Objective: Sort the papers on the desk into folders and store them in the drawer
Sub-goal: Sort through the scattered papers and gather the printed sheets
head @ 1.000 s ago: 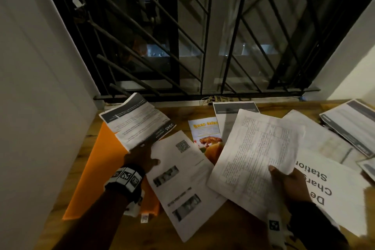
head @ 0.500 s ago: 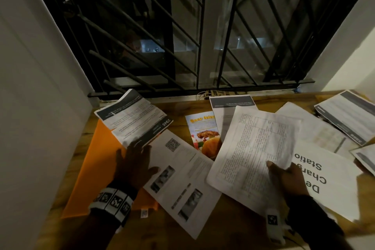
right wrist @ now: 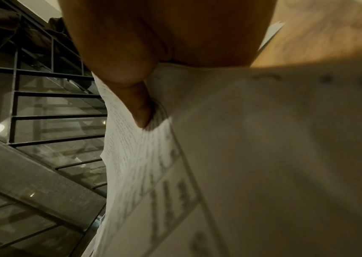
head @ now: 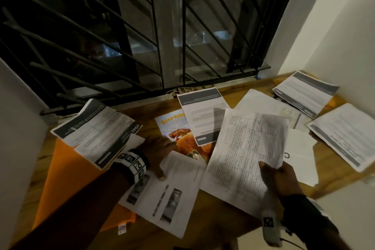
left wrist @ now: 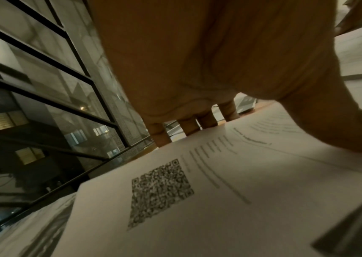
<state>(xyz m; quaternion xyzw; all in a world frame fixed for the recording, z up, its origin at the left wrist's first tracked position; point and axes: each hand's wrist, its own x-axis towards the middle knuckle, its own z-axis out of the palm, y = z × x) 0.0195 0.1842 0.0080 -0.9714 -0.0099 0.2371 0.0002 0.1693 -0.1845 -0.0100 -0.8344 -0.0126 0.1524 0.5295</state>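
Our left hand (head: 160, 149) lies flat, fingers straight, on the QR-code sheet (head: 168, 195), its long axis running toward us beside the orange folder (head: 67, 170) at left, while our right hand (head: 278, 176) pinches the dense-text page (head: 243, 148) farther away.

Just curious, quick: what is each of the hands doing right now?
Left hand: open, fingers pressing on the QR-code sheet.
Right hand: gripping the printed table sheet.

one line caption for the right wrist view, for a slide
Right hand pinching a printed text sheet by its edge, thumb on top, beside a barred window.
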